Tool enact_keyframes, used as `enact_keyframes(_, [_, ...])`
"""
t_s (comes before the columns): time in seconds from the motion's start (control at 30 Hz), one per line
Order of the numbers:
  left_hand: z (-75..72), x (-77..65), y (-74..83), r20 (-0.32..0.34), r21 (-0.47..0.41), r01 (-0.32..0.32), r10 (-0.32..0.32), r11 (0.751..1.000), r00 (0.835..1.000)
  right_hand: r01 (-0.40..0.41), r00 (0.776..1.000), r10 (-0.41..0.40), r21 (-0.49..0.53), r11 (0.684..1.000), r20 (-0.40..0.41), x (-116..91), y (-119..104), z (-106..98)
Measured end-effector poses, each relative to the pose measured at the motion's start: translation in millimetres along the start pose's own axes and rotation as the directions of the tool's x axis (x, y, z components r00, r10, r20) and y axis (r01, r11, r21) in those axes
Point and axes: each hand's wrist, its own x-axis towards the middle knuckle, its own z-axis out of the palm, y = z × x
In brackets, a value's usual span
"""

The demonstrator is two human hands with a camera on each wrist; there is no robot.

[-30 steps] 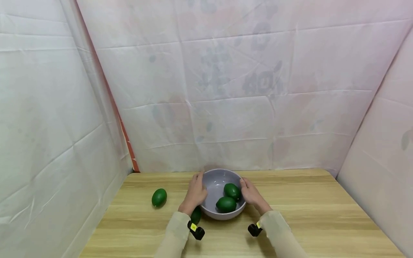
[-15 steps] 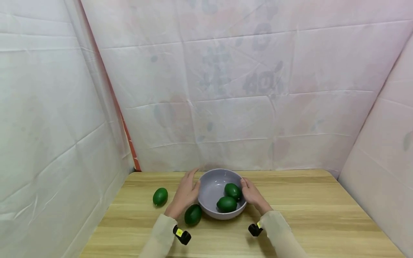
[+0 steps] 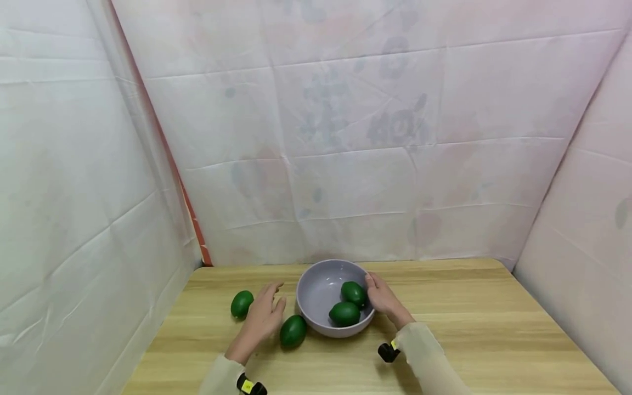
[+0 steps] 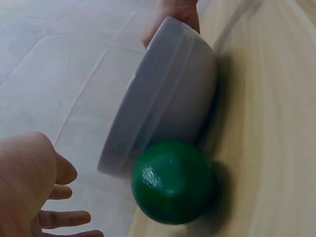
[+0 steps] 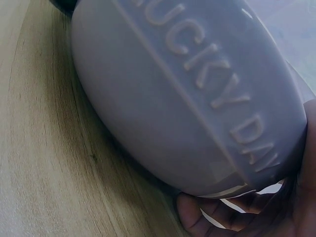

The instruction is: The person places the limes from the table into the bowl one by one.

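I had the right grip (image 3: 384, 299) pinching the right rim of the grey bowl (image 3: 318, 293), which stood on the pale wood-grain counter (image 3: 484, 329), two green fruits (image 3: 344, 314) inside. The left grip (image 3: 263, 318) was spread left of the bowl, between a loose fruit (image 3: 293, 331) just beside it and an outlying fruit (image 3: 241, 304); creased white sheeting (image 3: 345, 181) hung behind the bowl and to both sides.
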Motion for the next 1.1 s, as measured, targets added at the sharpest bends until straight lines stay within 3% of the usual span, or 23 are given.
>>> enact_keyframes(0.27, [-2.5, -12.4, -8.6, 0.107, -0.008, 0.086, -0.085, 0.996, 0.991, 0.007, 1.000, -0.007, 0.011, 1.000, -0.002, -2, 1, 1])
enact_keyframes(0.4, [-1.2, -14.3, -13.0, 0.140, -0.015, 0.094, -0.091, 0.995, 0.986, 0.010, 1.000, -0.010, 0.007, 1.000, -0.002, -1, 1, 1])
enact_keyframes(0.73, [0.4, -13.3, -16.2, 0.237, -0.091, -0.005, 0.027, 0.996, 0.971, -0.011, 1.000, 0.011, 0.009, 1.000, 0.001, -1, 2, 0])
enact_keyframes(1.1, [1.1, -18.1, -13.8, 0.301, -0.125, -0.025, 0.062, 0.992, 0.952, -0.022, 1.000, 0.022, 0.021, 1.000, 0.013, -2, 2, 0])
